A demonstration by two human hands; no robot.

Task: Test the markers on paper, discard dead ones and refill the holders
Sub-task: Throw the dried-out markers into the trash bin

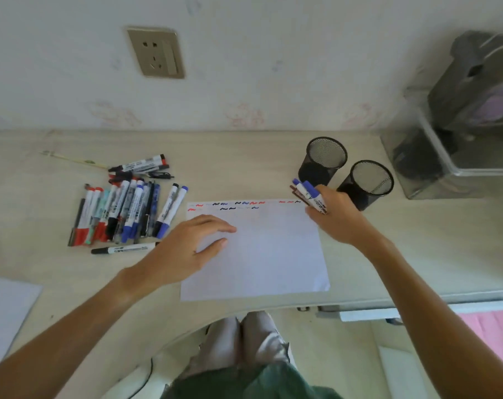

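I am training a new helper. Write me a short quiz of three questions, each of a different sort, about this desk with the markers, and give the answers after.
1. True or false: the left hand lies flat on the sheet of paper.
2. What does the right hand hold? A) one pencil B) a bunch of markers C) a mesh holder
3. How many mesh holders stand on the desk, and do they look filled?

Key
1. True.
2. B.
3. Two, the left holder and the right holder; both look empty. The marker pile lies left of the paper.
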